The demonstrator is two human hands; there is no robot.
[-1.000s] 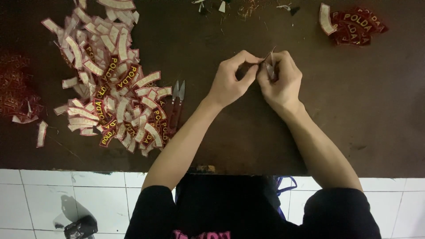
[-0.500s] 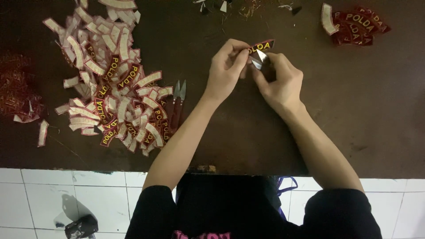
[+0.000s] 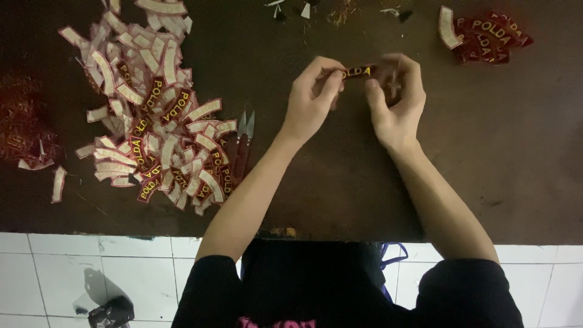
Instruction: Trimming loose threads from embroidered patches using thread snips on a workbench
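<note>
Both my hands hold one small curved embroidered patch (image 3: 358, 71), dark red with yellow lettering, above the dark brown table (image 3: 316, 182). My left hand (image 3: 311, 100) pinches its left end between thumb and fingers. My right hand (image 3: 396, 97) grips its right end, and that end is hidden under the fingers. The patch faces up and lies roughly level between the two hands.
A large heap of similar patches (image 3: 152, 115), many white-backed, lies at the left. Small thread snips (image 3: 244, 136) rest at the heap's right edge. A smaller patch pile (image 3: 486, 36) sits at the far right. Red scraps (image 3: 24, 127) are at the far left. White floor tiles (image 3: 121, 267) show below.
The hands were pressed together over the patch; they have since drawn apart and turned it face up, now holding it stretched level between them.
</note>
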